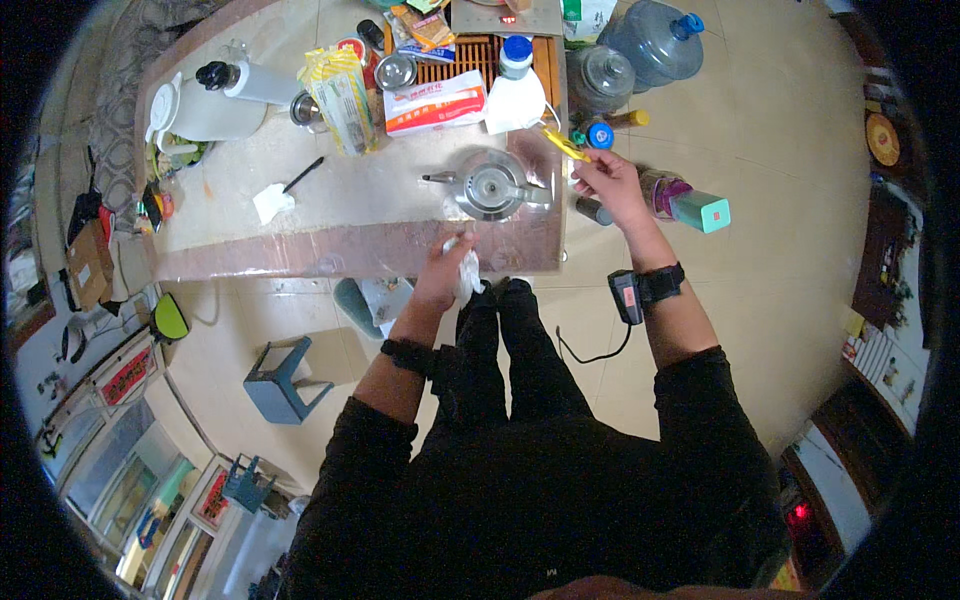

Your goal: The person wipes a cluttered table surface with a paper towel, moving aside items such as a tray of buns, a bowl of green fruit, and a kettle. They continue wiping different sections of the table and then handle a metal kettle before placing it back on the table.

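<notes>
My left hand is closed around a crumpled white tissue at the front edge of the table. My right hand grips a slim yellow tool, perhaps a utility knife, over the table's right edge; its exact kind is unclear. Between the hands a stainless-steel kettle stands on the table, spout to the left. Just beyond the yellow tool's far end lies a white sheet or cloth, beside a white and orange box. A bottle with a blue cap stands behind the sheet.
A yellow-striped packet, a white bottle with a black top and a white jug stand at the back left. A black stick lies by a white tissue. Right of the table are a large water bottle and a glass jar.
</notes>
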Motion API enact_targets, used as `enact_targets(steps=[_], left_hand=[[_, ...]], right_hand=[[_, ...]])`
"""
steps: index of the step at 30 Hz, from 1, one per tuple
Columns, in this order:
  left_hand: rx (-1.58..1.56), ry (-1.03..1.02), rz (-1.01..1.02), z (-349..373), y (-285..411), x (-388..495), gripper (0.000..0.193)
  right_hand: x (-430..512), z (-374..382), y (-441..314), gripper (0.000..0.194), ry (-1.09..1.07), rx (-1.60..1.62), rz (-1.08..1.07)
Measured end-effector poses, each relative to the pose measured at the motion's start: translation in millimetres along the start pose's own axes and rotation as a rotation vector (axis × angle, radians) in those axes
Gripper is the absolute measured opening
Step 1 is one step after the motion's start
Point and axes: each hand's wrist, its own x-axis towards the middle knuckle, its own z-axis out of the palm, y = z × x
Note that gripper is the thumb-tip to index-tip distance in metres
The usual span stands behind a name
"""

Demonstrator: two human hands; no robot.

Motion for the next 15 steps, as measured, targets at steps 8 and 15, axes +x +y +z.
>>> enact_targets(steps=[8, 15], left_hand=[[-0.307, -0.225, 0.161, 40, 62, -25, 0.035], [-0.164, -0.206, 0.169, 48, 62, -40, 0.036]], right_hand=[[-54, 49, -41, 0.029, -0.208, -0.048, -0.287], [-95, 47, -42, 0.027, -0.274, -0.222, -0.233]])
